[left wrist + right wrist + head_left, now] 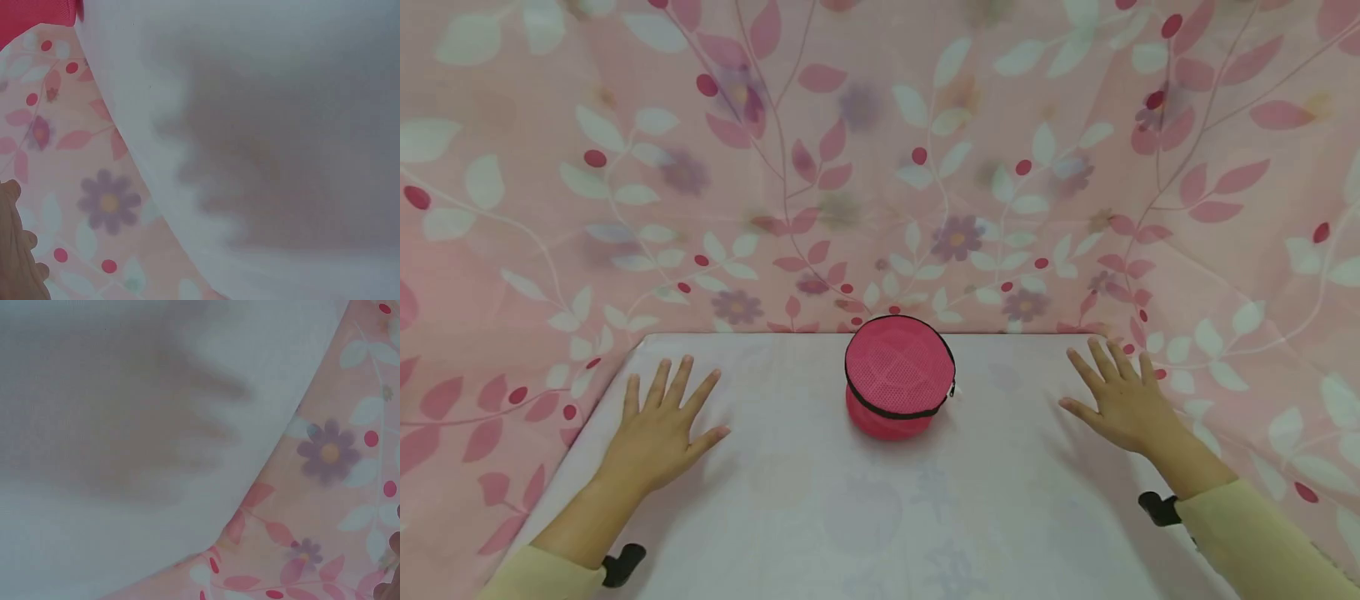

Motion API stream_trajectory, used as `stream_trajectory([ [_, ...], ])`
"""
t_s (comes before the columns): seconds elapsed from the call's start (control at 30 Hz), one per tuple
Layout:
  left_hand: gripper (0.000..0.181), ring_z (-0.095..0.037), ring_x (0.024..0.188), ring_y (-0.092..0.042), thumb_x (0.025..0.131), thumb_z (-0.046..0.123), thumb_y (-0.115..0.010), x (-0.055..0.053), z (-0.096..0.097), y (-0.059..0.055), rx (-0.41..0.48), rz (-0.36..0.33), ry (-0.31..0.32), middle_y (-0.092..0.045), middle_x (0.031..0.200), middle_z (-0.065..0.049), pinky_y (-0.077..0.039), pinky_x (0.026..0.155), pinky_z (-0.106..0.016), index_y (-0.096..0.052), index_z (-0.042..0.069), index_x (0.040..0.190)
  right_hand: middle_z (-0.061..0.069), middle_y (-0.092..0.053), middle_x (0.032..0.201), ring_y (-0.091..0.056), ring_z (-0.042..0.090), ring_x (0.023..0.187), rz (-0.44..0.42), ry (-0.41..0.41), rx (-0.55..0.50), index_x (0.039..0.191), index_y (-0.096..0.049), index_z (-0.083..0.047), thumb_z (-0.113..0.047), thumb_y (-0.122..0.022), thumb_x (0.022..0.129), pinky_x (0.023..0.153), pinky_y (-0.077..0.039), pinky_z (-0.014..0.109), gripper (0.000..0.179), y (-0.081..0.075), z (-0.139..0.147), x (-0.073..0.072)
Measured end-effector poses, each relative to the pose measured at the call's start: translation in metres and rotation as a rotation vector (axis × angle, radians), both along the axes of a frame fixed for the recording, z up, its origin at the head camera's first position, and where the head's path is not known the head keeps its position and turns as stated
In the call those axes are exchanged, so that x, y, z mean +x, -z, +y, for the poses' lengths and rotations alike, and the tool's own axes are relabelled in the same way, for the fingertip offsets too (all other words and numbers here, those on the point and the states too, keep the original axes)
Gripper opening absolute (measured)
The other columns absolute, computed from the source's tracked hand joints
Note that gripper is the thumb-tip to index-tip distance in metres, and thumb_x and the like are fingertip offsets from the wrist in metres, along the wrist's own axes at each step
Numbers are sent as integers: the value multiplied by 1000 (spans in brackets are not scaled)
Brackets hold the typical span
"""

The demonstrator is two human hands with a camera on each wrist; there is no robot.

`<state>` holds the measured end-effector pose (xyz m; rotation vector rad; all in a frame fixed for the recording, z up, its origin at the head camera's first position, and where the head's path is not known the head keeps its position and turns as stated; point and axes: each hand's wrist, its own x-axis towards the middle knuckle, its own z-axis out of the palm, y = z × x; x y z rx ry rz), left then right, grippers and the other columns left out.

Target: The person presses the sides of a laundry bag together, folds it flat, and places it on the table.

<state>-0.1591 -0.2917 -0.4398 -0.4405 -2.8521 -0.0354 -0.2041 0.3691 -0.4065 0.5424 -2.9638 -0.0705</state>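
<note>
A round pink mesh case [898,367] with black trim around its lid stands at the middle of the white table, near the back edge. A small zipper pull [952,390] shows on its right side. To the left of the case, my left hand [655,437] is held over the table with fingers spread, holding nothing. My right hand [1123,404] is likewise spread on the other side, apart from the case. In the left wrist view, part of the pink case [34,19] shows at the top left corner, and the hand's shadow falls on the tabletop.
The white table [790,517] has edges at the back, left and right. Pink floral cloth [880,108] hangs behind it and along both sides. A black strap piece [625,565] is at the left wrist, another black piece [1159,508] at the right.
</note>
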Motion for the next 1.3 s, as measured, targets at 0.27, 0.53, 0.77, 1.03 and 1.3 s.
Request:
stream_trajectory([
  [0.27,84,-40,151,9,95,66,-49,1,6,0,-1,0,-1,-2,167,-18,19,113,-62,-18,25,161,24,-9,164,7,43,151,34,-23,-24,161,-15,-14,-60,-48,98,111,16,66,85,-1,-11,2],
  [0.53,84,-37,152,11,95,67,-49,1,14,3,4,2,-1,-3,167,-18,18,113,-62,-19,25,161,23,-9,165,0,45,150,35,-30,-36,162,-14,-15,-60,-48,98,111,13,68,85,1,-20,2],
  [0.77,86,-39,152,10,95,67,-49,1,24,6,12,6,19,-1,167,-18,18,113,-62,-14,26,162,22,-7,166,0,44,151,34,-47,-99,161,-17,-14,-57,-50,98,112,12,68,83,2,-30,2],
  [1.03,84,-40,152,8,95,67,-49,0,36,8,40,-1,22,-7,166,-21,18,113,-61,-20,23,161,25,-10,164,-6,49,149,18,-53,-140,161,-17,-13,-57,-50,98,113,8,69,84,9,-41,0],
  [1.3,84,-37,152,11,96,66,-48,-7,51,13,102,-15,33,-6,166,-21,11,115,-65,-15,26,162,23,-8,165,-2,45,151,7,-53,-181,161,-18,-13,-55,-50,99,114,5,68,81,9,-54,-2],
])
